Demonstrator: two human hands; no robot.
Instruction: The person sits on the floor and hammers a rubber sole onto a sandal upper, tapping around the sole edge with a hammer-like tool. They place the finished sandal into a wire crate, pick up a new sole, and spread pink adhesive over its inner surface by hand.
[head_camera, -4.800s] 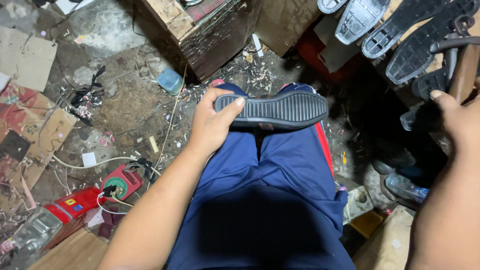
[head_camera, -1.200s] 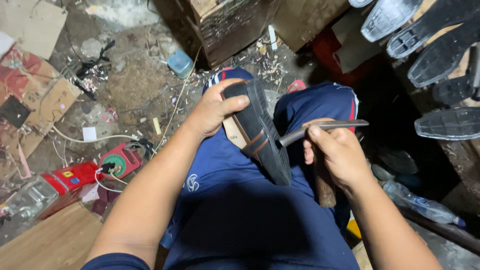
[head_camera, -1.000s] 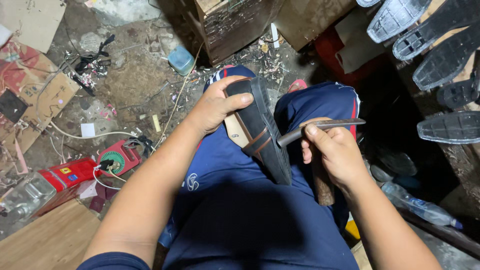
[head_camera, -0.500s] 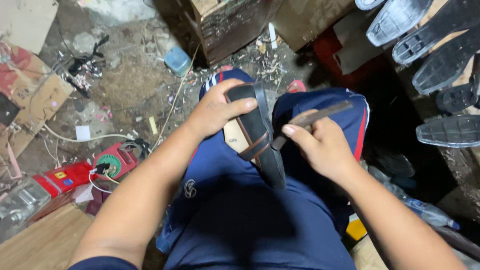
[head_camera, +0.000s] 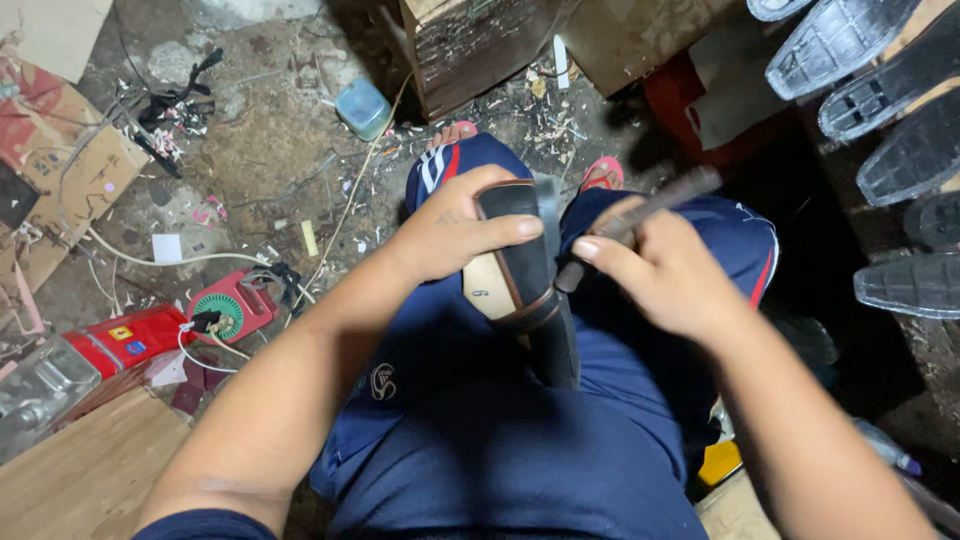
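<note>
Littered workshop floor (head_camera: 250, 150) fills the upper left of the frame, dark soles (head_camera: 900, 150) racked at right. At centre, on the lap, the left hand (head_camera: 450, 235) clasps a black shoe sole (head_camera: 525, 280) on edge. The right hand (head_camera: 665, 275) grips a thin tool (head_camera: 650, 205), perhaps a blade, against its rim. Best brace the sole firmly and stroke away from the thumb.

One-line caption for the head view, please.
Seated person's left hand steadies a black shoe sole on the lap while the right hand works a metal tool against it.
</note>
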